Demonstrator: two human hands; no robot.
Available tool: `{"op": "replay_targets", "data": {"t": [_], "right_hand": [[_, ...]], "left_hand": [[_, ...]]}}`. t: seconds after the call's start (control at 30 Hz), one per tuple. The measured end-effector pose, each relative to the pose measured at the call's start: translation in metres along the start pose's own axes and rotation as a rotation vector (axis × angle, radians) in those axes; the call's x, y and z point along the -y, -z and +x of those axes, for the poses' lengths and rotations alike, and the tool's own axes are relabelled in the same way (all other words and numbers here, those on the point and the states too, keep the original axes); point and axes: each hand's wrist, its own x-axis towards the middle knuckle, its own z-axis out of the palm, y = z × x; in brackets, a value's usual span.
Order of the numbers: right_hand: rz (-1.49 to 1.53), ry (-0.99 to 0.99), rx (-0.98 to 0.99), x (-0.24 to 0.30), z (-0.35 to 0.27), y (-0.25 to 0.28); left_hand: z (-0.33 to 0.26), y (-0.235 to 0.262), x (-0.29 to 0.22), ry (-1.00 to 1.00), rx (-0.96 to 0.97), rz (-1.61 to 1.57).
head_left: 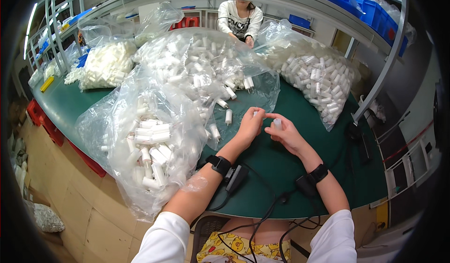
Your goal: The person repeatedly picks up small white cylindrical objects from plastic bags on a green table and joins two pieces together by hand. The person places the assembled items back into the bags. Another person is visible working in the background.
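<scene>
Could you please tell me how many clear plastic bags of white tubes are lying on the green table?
5 at least: near-left bag, centre bag, right bag, far-left bag, one behind. Further small ones at far left may be hidden.

On the bench (281,169), three bags: one (150,146) left of the hands, one (206,66) behind them, one (314,75) to the right. Loose tubes (228,116) lie between the middle bag and the left hand (251,124). The right hand (286,134) is just beside it.
</scene>
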Motion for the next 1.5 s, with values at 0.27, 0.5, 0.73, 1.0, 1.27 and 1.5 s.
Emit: {"op": "replay_targets", "data": {"t": [0.27, 0.5, 0.73, 1.0, 1.27, 1.5], "right_hand": [[-0.308, 0.125, -0.190, 0.005, 0.034, -0.015], [-0.086, 0.288, -0.272, 0.064, 0.046, -0.062], [-0.079, -0.072, 0.384, 0.118, 0.047, -0.190], [-0.042, 0.113, 0.422, 0.109, 0.064, -0.225], [-0.281, 0.184, -0.190, 0.063, 0.102, -0.068], [-0.633, -0.113, -0.297, -0.027, 0.148, -0.006]], "left_hand": [[0.010, 0.010, -0.003, 0.088, 0.134, -0.276], [0.011, 0.025, 0.000, -0.418, -0.383, 0.692], [0.008, 0.035, 0.026, -0.651, -0.492, 0.857], [0.036, 0.091, 0.085, -0.752, -0.393, 1.327], [0.002, 0.037, 0.009, -0.464, -0.676, 1.487], [0.008, 0.041, 0.019, -0.519, -0.636, 1.348]]}}
